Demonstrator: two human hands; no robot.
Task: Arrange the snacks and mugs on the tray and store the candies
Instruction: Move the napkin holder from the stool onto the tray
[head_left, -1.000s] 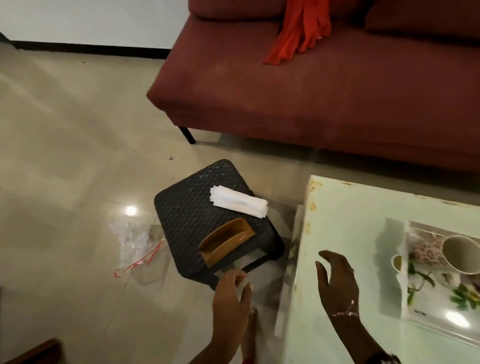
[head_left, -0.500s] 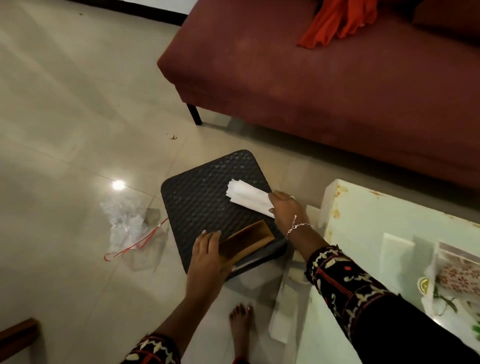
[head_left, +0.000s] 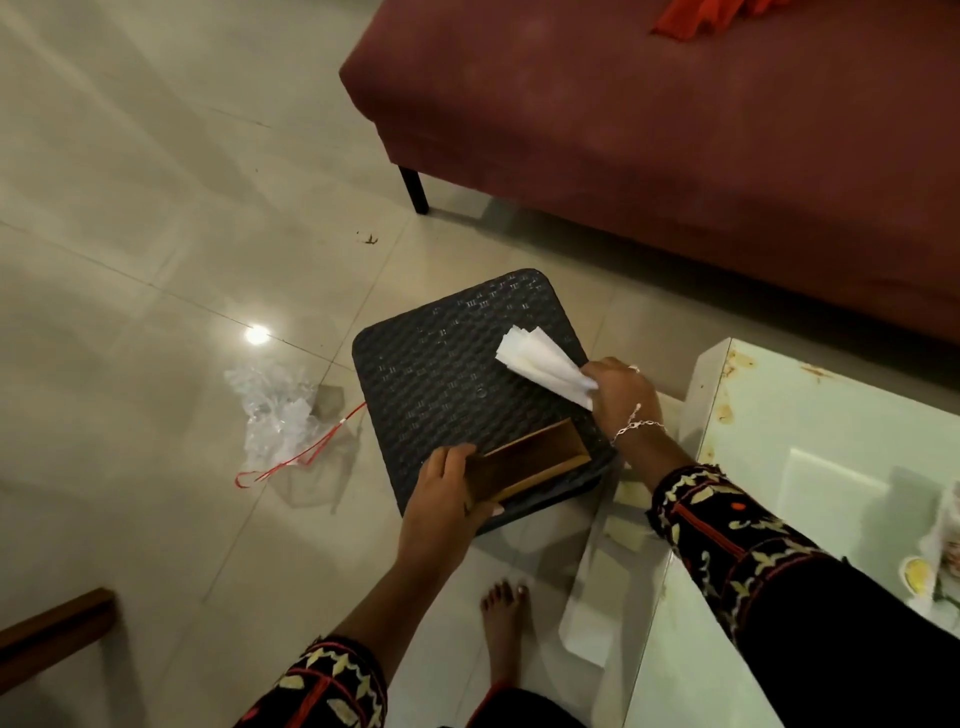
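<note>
A black woven stool (head_left: 441, 364) stands on the tiled floor. On its near edge lies a brown wooden napkin holder (head_left: 530, 462); my left hand (head_left: 441, 499) grips its left end. My right hand (head_left: 618, 389) is closed on a fanned stack of white paper napkins (head_left: 540, 358), lifted just above the stool's right side. The flowered tray (head_left: 935, 582) shows only as a sliver at the right edge of the pale green table (head_left: 810, 447); the mugs are out of view.
A dark red sofa (head_left: 675, 145) with an orange cloth (head_left: 717, 15) fills the top right. Crumpled clear plastic with a red string (head_left: 280, 410) lies on the floor left of the stool. My bare foot (head_left: 504, 623) stands below it. A wooden edge (head_left: 52, 629) sits bottom left.
Both hands went from hovering near the table down to the stool. My left hand took hold of the wooden holder and my right hand picked up the napkins, which now fan out.
</note>
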